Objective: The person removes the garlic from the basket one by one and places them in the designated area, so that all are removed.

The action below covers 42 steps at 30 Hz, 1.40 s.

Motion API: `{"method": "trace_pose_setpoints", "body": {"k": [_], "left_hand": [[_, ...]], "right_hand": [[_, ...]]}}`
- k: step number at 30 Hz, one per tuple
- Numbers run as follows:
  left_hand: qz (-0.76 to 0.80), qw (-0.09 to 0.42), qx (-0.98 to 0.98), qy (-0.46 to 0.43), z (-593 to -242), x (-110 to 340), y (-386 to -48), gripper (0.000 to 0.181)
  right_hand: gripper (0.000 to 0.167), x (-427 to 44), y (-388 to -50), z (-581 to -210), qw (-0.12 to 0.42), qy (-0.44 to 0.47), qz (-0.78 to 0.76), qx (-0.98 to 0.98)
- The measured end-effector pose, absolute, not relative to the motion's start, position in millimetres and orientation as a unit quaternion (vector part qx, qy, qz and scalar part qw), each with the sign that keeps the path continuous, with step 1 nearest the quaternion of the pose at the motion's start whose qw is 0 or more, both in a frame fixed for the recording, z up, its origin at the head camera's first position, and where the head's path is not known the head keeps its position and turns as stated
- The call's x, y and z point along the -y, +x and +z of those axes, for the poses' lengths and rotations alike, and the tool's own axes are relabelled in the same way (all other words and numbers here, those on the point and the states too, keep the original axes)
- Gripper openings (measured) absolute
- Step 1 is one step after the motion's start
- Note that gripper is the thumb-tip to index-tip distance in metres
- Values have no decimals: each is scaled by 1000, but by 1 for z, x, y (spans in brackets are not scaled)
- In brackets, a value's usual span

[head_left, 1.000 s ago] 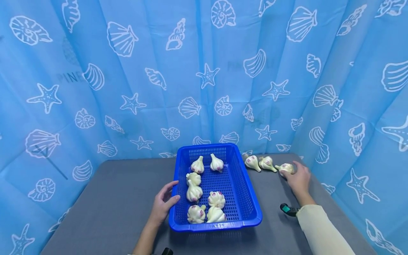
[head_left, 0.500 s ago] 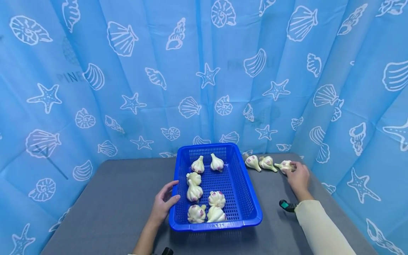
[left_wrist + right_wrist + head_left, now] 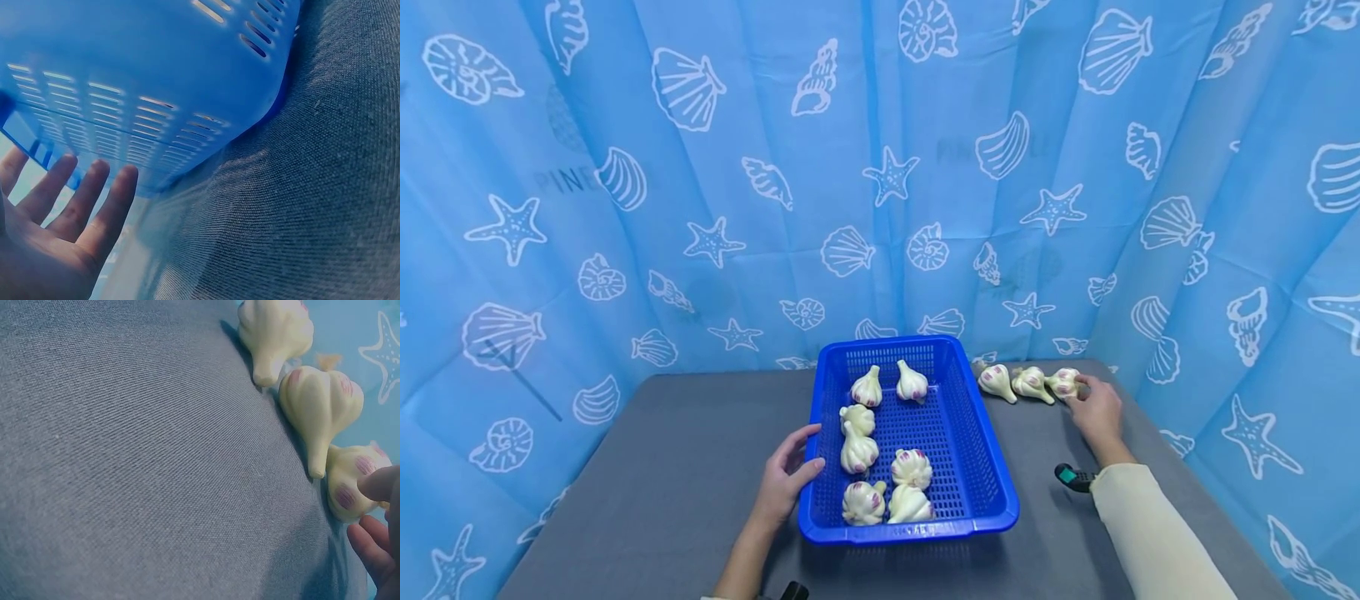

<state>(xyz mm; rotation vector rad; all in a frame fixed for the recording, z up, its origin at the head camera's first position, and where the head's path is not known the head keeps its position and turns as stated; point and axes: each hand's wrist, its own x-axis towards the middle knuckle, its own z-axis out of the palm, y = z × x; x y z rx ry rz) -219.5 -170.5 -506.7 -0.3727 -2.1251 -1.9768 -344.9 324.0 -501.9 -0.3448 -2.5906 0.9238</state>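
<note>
Where the background is filled, a blue curtain [image 3: 752,271] printed with white shells and starfish is seen behind a grey, cloth-covered worktop [image 3: 700,467]. On the worktop, near the middle, a blue perforated basket [image 3: 850,534] is set. Seven garlic bulbs [image 3: 867,389] are contained in it: two towards the far end, two along the left wall and three at the near end. Three more are laid outside, to the right of the basket and near the far edge. With the bulbs split between these two places, the work is judged to be only partway along.

The hands are placed well apart. The left hand [image 3: 782,478] is rested at the basket's left side, its fingers spread and nearly straight, with the thumb and forefinger brought to the rim. The right hand [image 3: 1099,413] is stretched forward from a pale sleeve [image 3: 1150,521], with thumb and fingers closed about the end bulb [image 3: 1062,382] of the outer row; how firmly it is gripped cannot be told, since some fingers are hidden. Just beside it, the middle bulb [image 3: 1028,383] is laid, followed by the bulb nearest the basket [image 3: 996,381].
</note>
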Motion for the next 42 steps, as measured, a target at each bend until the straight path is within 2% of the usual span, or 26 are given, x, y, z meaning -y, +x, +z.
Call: {"method": "trace_pose_setpoints", "body": {"k": [13,25,42], "left_hand": [[-679,111,713,-135,-508,168,-219,45],[-678,120,713,-135,-509,166,-219,45],[-678,137,706,-154,-504,164,-220,44]], "right_hand": [[45,-320,-342,-483,218,-152,371,890],[43,-291,-351,-437,242,-96,403,877],[50,-223,-374,-387,179,3,402,898]]}}
